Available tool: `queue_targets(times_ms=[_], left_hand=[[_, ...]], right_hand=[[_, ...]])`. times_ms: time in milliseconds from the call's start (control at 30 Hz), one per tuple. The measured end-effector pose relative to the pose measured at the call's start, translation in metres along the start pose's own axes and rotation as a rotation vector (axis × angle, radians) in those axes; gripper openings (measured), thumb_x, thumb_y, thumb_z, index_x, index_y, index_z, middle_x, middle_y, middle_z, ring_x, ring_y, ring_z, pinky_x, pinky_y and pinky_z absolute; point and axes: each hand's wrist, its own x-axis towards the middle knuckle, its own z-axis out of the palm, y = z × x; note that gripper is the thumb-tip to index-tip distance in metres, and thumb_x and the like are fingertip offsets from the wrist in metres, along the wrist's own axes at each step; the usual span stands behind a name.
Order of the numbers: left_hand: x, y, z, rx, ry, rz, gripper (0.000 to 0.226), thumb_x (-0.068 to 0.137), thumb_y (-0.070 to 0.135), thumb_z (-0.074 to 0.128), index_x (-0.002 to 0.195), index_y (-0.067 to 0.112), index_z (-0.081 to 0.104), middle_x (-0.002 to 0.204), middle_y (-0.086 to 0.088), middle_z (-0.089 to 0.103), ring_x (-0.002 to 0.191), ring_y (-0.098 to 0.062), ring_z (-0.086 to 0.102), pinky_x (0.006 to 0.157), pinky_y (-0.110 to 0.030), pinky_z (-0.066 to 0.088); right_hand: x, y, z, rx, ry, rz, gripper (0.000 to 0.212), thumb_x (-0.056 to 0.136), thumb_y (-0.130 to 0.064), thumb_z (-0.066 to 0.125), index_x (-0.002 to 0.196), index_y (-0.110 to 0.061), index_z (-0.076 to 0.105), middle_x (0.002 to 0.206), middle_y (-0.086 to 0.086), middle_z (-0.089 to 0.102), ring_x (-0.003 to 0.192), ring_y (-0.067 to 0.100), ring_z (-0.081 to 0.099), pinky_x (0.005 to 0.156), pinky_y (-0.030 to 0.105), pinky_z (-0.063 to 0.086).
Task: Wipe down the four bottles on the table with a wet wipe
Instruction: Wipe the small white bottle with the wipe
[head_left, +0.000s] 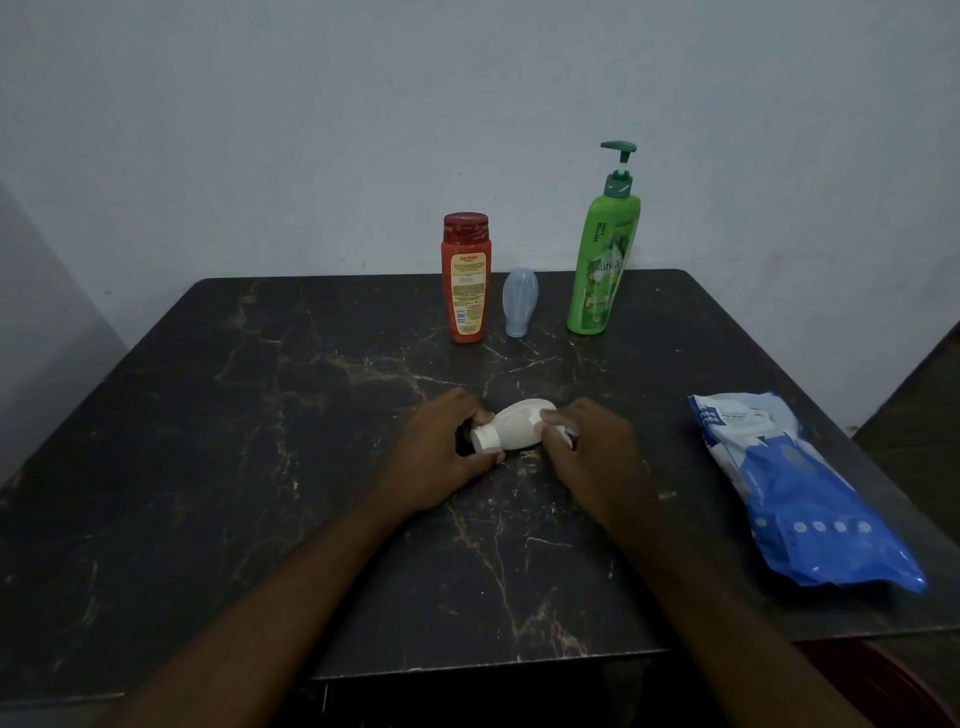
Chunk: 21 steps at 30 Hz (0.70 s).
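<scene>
Holding the white bottle (517, 428) on its side at the middle of the table (260, 467), left hand (447, 441) curled round its cap end and right hand (587, 447) pinching the wet wipe (553, 422) against its body, we should turn it slowly so every face gets wiped.

Glossy marble-look table (260, 415); smooth plastic bottles; shiny plastic wipes pack (800, 499).

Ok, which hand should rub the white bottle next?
Probably the right hand: its fingers pinch the wet wipe against the white bottle, while the left hand grips the cap end.
</scene>
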Motion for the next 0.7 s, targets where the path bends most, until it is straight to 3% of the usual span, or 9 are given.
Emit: queue_targets(times_ms=[100, 200, 333, 467, 600, 700], left_hand=[[-0.001, 0.001, 0.000, -0.013, 0.002, 0.004, 0.035, 0.075, 0.034, 0.086, 0.098, 0.021, 0.063, 0.098, 0.011, 0.061, 0.085, -0.002, 0.055, 0.073, -0.023, 0.047], [-0.002, 0.002, 0.000, -0.054, -0.001, -0.026, 0.034, 0.074, 0.033, 0.086, 0.096, 0.022, 0.062, 0.097, 0.011, 0.063, 0.084, -0.004, 0.058, 0.073, -0.030, 0.051], [-0.002, 0.004, 0.000, -0.063, -0.016, -0.073, 0.033, 0.074, 0.032, 0.086, 0.094, 0.025, 0.060, 0.097, 0.013, 0.065, 0.084, -0.004, 0.059, 0.073, -0.033, 0.053], [-0.003, 0.006, 0.002, -0.078, -0.015, -0.068, 0.035, 0.074, 0.032, 0.086, 0.095, 0.024, 0.059, 0.101, 0.014, 0.064, 0.087, -0.002, 0.058, 0.072, -0.024, 0.050], [-0.002, 0.007, 0.002, -0.071, 0.007, -0.041, 0.034, 0.074, 0.027, 0.086, 0.094, 0.021, 0.059, 0.097, 0.011, 0.063, 0.084, -0.003, 0.057, 0.070, -0.018, 0.046], [-0.003, 0.008, 0.003, -0.098, 0.019, -0.016, 0.033, 0.074, 0.023, 0.086, 0.093, 0.017, 0.060, 0.093, 0.008, 0.063, 0.082, -0.006, 0.058, 0.068, -0.015, 0.045]], right_hand=[[-0.005, -0.010, 0.007, 0.056, -0.107, -0.206, 0.026, 0.090, -0.022, 0.060, 0.113, -0.015, 0.071, 0.107, 0.005, 0.068, 0.097, 0.017, 0.064, 0.088, 0.018, 0.040], [-0.007, -0.014, 0.008, 0.047, -0.106, -0.301, 0.025, 0.089, -0.020, 0.064, 0.113, -0.017, 0.071, 0.106, 0.003, 0.068, 0.095, 0.014, 0.063, 0.085, 0.024, 0.048], [0.000, -0.006, 0.001, -0.011, 0.008, -0.055, 0.021, 0.095, -0.026, 0.058, 0.111, -0.021, 0.071, 0.103, 0.003, 0.066, 0.092, 0.016, 0.061, 0.081, 0.026, 0.046], [0.005, 0.001, -0.006, -0.050, 0.023, 0.062, 0.024, 0.096, -0.024, 0.056, 0.115, -0.014, 0.068, 0.109, 0.008, 0.065, 0.096, 0.018, 0.061, 0.083, 0.023, 0.042], [0.002, -0.016, -0.002, -0.067, -0.149, -0.130, 0.029, 0.097, -0.016, 0.054, 0.124, -0.012, 0.064, 0.119, 0.010, 0.060, 0.105, 0.019, 0.058, 0.090, 0.021, 0.038], [-0.007, -0.023, 0.000, 0.043, -0.111, -0.318, 0.025, 0.091, -0.013, 0.062, 0.114, -0.015, 0.070, 0.105, 0.002, 0.061, 0.090, 0.011, 0.059, 0.078, 0.017, 0.044]])
